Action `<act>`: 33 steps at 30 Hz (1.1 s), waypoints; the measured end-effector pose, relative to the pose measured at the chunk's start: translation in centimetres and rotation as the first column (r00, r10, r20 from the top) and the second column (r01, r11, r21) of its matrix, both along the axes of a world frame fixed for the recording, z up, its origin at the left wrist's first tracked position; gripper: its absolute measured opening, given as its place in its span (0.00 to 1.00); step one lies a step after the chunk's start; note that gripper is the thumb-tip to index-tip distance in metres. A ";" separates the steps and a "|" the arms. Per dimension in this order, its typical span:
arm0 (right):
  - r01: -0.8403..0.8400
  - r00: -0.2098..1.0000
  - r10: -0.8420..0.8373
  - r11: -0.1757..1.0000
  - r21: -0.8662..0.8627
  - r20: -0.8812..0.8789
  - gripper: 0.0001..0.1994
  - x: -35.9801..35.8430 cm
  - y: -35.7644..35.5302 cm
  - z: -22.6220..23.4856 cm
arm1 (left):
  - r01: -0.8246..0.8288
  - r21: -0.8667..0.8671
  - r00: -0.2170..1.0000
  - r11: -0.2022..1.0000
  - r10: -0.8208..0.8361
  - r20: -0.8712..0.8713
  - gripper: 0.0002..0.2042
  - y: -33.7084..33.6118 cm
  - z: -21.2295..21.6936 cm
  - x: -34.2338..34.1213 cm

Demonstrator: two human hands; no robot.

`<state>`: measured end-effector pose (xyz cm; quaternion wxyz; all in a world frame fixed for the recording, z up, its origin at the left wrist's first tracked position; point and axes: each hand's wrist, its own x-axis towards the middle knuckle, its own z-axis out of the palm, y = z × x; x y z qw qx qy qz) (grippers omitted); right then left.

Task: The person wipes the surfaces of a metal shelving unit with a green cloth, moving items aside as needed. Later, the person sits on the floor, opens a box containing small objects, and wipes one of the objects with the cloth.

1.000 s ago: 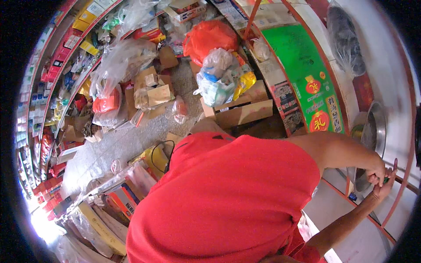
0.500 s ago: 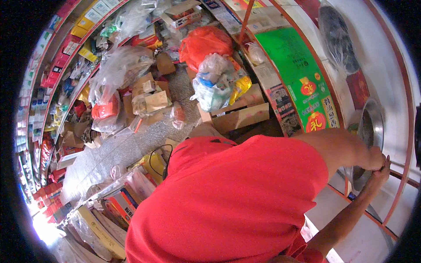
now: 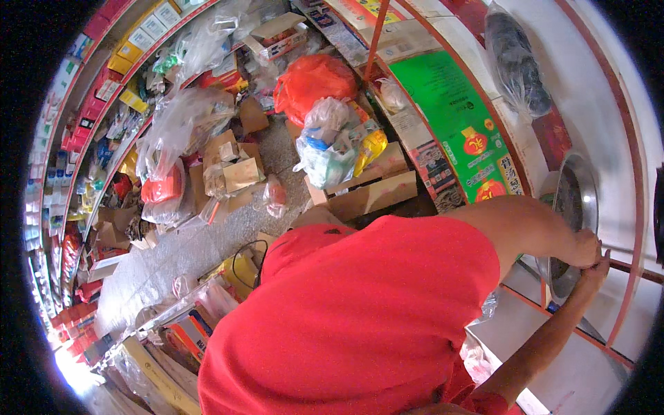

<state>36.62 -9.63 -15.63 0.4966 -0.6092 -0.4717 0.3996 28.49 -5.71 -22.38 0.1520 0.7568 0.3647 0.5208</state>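
My two bare hands meet at the far right, in front of a round silver metal basin (image 3: 589, 181) tilted on its side on the rack. My left hand (image 3: 586, 249) is closed, its fingers curled in and mostly turned away, by the basin's rim. Coming up from below, my right hand (image 3: 595, 268) touches it, fingertips pinched up against the left hand. What lies between the fingers, if anything, is hidden. My red-sleeved torso (image 3: 346, 311) fills the lower middle.
Red metal rack bars (image 3: 626, 297) cross near my hands. A dark item in clear plastic (image 3: 515, 62) lies above the basin. A green printed carton sheet (image 3: 449, 104) covers a shelf. Plastic bags (image 3: 332, 152) and open cartons (image 3: 373, 187) crowd the floor; packed shelves (image 3: 90, 104) stand left.
The whole view has shifted slightly, so the basin and shelves sit a little further left. My hands stay together by the basin's rim with little visible change.
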 end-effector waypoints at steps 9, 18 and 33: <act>-0.092 0.925 0.148 0.981 0.172 -0.350 0.36 -1.8 -7.2 2.1 | 0.816 -0.232 0.104 -0.529 -0.261 0.960 0.13 -2.4 4.0 -3.6; -0.017 0.988 0.050 0.975 0.220 -0.145 0.24 -1.4 -7.7 2.6 | 0.745 -0.326 0.084 -0.582 -0.403 0.911 0.13 -6.1 3.7 -3.9; 0.390 0.901 -0.351 0.913 0.122 -0.253 0.17 1.1 -5.4 1.5 | 0.495 -0.226 0.798 0.839 -0.542 -0.262 0.03 -7.4 4.3 -6.9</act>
